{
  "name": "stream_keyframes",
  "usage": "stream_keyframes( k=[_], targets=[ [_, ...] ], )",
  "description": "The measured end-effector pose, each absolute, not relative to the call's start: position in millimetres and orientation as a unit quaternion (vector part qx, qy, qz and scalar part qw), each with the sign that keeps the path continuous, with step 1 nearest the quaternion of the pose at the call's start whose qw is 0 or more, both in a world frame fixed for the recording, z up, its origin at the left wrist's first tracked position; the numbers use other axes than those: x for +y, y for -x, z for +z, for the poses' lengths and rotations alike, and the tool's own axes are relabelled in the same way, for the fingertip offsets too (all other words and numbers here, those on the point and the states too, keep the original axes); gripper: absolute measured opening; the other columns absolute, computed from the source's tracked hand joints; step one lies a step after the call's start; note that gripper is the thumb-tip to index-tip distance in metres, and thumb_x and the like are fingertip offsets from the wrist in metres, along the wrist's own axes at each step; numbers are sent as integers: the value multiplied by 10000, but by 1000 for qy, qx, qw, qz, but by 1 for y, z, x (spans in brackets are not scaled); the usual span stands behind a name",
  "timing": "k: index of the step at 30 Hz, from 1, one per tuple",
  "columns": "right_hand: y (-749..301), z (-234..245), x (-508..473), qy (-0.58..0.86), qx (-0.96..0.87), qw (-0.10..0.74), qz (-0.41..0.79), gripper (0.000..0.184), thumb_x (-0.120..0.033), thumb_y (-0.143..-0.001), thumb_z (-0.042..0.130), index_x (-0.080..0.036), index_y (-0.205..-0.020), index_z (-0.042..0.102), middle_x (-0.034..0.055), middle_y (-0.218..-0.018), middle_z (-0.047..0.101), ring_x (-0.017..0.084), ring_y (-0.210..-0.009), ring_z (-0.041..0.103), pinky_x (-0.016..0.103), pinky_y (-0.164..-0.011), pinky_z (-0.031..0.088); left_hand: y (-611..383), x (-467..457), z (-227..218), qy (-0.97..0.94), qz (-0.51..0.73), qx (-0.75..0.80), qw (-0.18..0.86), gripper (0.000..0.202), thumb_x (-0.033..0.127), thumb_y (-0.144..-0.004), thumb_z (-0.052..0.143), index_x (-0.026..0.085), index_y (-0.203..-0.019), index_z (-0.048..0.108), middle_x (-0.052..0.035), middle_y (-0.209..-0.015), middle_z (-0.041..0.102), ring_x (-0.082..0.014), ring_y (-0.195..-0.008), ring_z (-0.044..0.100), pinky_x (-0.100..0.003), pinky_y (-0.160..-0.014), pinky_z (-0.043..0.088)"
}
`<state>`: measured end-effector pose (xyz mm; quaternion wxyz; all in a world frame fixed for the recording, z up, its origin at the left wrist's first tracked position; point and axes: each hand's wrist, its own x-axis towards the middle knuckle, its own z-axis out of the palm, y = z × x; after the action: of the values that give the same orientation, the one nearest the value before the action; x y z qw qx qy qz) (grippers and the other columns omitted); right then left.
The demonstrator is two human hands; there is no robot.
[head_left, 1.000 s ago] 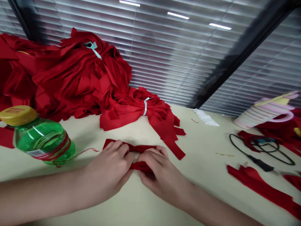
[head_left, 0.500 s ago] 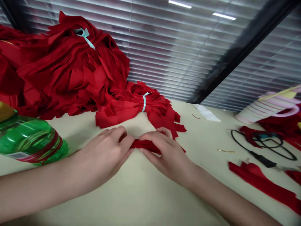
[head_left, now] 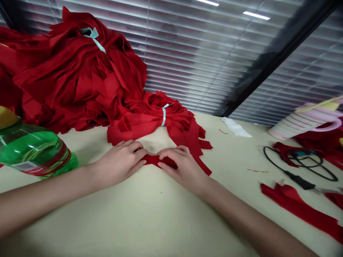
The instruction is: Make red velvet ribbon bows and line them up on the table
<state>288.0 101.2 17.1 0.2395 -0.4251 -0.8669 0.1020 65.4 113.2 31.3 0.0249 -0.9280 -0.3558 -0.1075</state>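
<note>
The left hand and right hand press curled fingers onto a folded red fabric strip, gripped between them on the worktop. A green plastic bottle wound with red thread sits near the left hand.

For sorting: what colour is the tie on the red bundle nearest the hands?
The tie is pale blue, in the head view.
</note>
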Motion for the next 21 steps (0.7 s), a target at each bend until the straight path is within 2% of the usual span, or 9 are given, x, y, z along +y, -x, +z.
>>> stream_keyframes(
  k=[6,11,13,16,18,19,21],
  targets=[
    [-288,31,94,430,-865,235,107,46,-192,-868,545,-215,-829,546,-6,-956,707,156,-865,648,372,-894,313,-68,107,36,934,-111,-339,25,263,246,-977,421,127,-1105,618,-118,-1079,625,-278,-1015,589,-465,-876,490],
    [-289,26,94,441,-864,218,112,58,-161,-835,553,-209,-805,542,-21,-860,703,148,-772,639,384,-857,348,-68,109,28,934,-107,-341,13,262,276,-975,442,146,-1145,593,-109,-1102,644,-258,-1024,602,-438,-906,487],
    [-291,25,94,444,-861,221,114,53,-181,-826,583,-216,-852,552,-23,-891,705,152,-794,646,387,-874,375,-67,109,28,931,-109,-350,9,278,284,-959,479,134,-1175,569,-119,-1135,635,-263,-1043,600,-428,-906,491],
    [-297,32,96,455,-851,241,103,215,-262,-812,627,-225,-1013,560,22,-1039,697,203,-932,648,408,-900,419,-60,106,39,922,-118,-368,11,403,316,-924,539,122,-1274,486,-143,-1220,593,-288,-1110,570,-423,-903,494],
    [-304,43,97,462,-844,253,97,288,-306,-804,638,-225,-1071,566,51,-1093,686,234,-987,641,412,-889,455,-53,102,54,914,-138,-380,16,451,328,-908,547,163,-1316,447,-129,-1258,570,-290,-1123,562,-415,-881,499],
    [-308,51,99,465,-842,256,98,276,-317,-809,630,-226,-1064,579,55,-1088,687,239,-981,646,402,-869,476,-50,100,64,912,-147,-383,17,434,323,-907,530,197,-1314,450,-110,-1261,567,-282,-1111,570,-406,-867,501],
    [-318,64,101,475,-834,258,111,205,-321,-837,591,-227,-1018,610,51,-1042,697,231,-931,663,361,-791,516,-45,97,83,907,-170,-386,-10,256,281,-917,444,247,-1132,579,-49,-1100,636,-233,-944,635,-350,-751,515]
  ],
)
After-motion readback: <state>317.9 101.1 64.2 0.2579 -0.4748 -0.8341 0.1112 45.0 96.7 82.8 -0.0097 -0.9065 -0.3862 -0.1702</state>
